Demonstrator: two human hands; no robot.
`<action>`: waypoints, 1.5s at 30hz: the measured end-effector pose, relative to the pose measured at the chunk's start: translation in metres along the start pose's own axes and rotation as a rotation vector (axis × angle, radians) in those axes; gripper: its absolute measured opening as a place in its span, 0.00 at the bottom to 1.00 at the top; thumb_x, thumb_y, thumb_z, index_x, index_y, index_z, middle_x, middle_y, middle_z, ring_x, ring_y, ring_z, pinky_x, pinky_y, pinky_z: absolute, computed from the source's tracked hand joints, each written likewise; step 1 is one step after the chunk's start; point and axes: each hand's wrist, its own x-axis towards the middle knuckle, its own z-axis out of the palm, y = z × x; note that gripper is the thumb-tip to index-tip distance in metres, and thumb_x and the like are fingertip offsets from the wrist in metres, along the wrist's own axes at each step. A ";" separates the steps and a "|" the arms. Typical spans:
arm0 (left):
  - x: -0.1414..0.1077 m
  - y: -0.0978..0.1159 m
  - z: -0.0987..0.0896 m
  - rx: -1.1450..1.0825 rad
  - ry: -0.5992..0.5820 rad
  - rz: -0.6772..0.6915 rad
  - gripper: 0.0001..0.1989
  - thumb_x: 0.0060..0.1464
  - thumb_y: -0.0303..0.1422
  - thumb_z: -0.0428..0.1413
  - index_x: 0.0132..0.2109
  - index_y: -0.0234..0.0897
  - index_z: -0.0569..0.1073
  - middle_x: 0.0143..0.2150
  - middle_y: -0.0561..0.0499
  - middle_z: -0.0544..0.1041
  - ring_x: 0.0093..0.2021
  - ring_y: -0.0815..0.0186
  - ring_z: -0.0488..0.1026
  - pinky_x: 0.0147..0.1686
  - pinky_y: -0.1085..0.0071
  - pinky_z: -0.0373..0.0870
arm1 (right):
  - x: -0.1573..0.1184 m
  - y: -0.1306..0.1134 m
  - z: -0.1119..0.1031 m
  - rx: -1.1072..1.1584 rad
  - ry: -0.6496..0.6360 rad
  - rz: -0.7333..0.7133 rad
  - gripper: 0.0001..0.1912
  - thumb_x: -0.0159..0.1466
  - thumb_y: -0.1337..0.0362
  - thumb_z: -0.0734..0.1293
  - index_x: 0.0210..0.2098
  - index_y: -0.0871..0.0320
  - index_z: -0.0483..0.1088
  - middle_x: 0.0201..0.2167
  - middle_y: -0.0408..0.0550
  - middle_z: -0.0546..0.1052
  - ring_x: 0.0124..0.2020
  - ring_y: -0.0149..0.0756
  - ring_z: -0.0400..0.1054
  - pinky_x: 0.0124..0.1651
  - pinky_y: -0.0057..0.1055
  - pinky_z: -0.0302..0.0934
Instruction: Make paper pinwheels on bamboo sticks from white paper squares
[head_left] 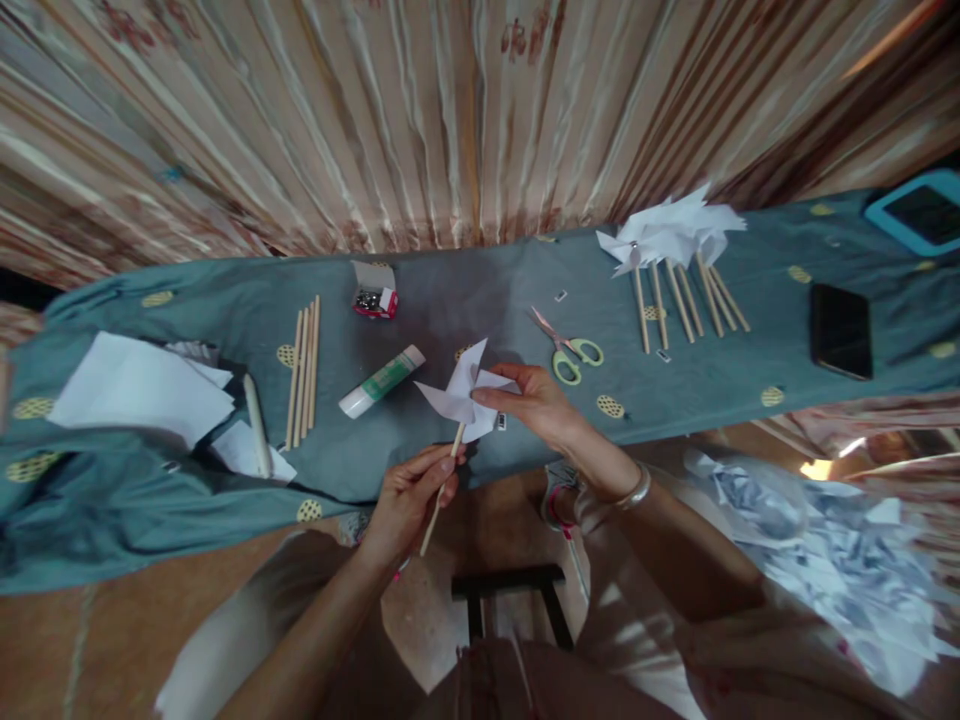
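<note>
A white paper pinwheel [455,397] on a thin wooden stick [430,527] is between my two hands, over the front edge of the cloth-covered table. My left hand [415,487] is closed round the stick below the paper. With thumb and fingers, my right hand [531,398] pinches the pinwheel at its centre and right blade. Just left of the pinwheel lies a glue stick [382,382] with a green label. Scissors [568,350] with green handles rest to the right, blades pointing away. Behind the glue stick stands an open small box of pins [375,292].
Several wooden sticks [302,375] lie at left, near white paper sheets [142,390] and a pale pen-like rod [256,425]. At the back right are several pinwheels [675,235], a phone [841,331] and a blue-framed device [922,212]. Crumpled paper [840,560] fills a bag at lower right.
</note>
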 end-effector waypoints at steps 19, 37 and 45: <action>-0.024 -0.012 0.007 -0.207 0.022 -0.208 0.22 0.28 0.39 0.74 0.33 0.33 0.83 0.30 0.49 0.81 0.21 0.76 0.70 0.23 0.79 0.71 | 0.007 0.007 -0.006 -0.485 -0.167 0.100 0.16 0.46 0.55 0.72 0.26 0.61 0.70 0.20 0.37 0.68 0.24 0.25 0.58 0.29 0.25 0.53; -0.020 -0.037 0.012 -0.207 -0.020 -0.255 0.08 0.43 0.26 0.69 0.34 0.29 0.81 0.30 0.46 0.81 0.25 0.68 0.77 0.33 0.71 0.77 | 0.017 -0.038 0.021 -1.506 -0.292 0.192 0.10 0.53 0.65 0.72 0.34 0.63 0.79 0.27 0.44 0.78 0.28 0.31 0.68 0.29 0.24 0.54; -0.016 -0.040 0.016 -0.210 -0.045 -0.249 0.08 0.42 0.25 0.69 0.32 0.29 0.80 0.28 0.46 0.81 0.25 0.67 0.78 0.31 0.71 0.77 | 0.024 -0.036 0.019 -1.262 -0.295 0.308 0.07 0.46 0.69 0.76 0.21 0.62 0.73 0.18 0.41 0.72 0.23 0.29 0.66 0.29 0.25 0.61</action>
